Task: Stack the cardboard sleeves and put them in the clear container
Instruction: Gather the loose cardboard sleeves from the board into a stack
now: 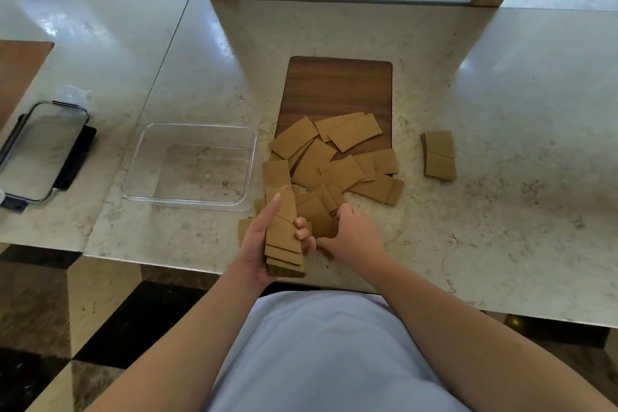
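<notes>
Cardboard sleeves lie scattered at twelve o'clock from the person, partly on a dark wooden board. Her left hand clasps a fanned stack of sleeves; the right hand curls over loose ones, its grasp unclear. At ten o'clock sits the clear container, at two o'clock a small neat pile.

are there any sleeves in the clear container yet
No, the clear container holds nothing; only the marble counter shows through its bottom.
</notes>
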Tool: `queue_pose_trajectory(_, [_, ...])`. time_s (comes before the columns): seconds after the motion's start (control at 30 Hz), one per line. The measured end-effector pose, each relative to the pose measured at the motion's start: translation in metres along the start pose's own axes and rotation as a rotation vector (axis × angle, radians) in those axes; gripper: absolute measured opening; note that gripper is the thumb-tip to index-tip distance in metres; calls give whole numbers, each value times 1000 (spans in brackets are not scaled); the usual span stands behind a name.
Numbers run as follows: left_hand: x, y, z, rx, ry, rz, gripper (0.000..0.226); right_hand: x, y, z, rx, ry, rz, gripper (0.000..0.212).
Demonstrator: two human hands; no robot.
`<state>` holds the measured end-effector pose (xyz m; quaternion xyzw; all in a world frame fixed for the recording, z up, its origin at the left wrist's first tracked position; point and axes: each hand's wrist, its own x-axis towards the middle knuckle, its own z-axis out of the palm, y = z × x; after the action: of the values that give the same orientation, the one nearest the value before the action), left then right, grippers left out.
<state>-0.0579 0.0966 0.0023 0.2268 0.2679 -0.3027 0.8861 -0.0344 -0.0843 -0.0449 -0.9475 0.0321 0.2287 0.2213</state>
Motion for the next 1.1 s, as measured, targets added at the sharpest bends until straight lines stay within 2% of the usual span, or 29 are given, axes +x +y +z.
queue_pose_trajectory(0.13, [-2,4,-2,-29,-26,-6,64,3,0,6,74,-96,-25,35])
queue_pose_trajectory(0.23, [-1,5,-5,-56,-29,9,60,6,8,-5,445,-133,55,16])
queue_pose_trajectory(0.3, [-1,5,-6,-49,-42,36,45,3,13,-18,742,-180,147,13])
queue_pose_trajectory(0.47, [0,2,-1,13,-81,20,43,-9,26,-43,1005,-204,124,14])
queue_pose_trajectory(0.67, [6,-3,11,78,0,25,40,-19,23,-59,1074,-167,-23,23])
queue_pose_trajectory(0.87, [11,-10,17,52,-40,23,63,-22,9,-68,1113,-55,-22,44])
queue_pose_trajectory(0.93, [13,-10,20,64,-1,23,73,-24,6,-67,1036,3,-79,37])
queue_pose_trajectory(1.0, [13,-8,20,81,16,13,73,-28,4,-66,911,26,-207,24])
queue_pose_trajectory(1.1, [10,-7,19,172,47,-6,68,-32,1,-68,933,-122,-292,9])
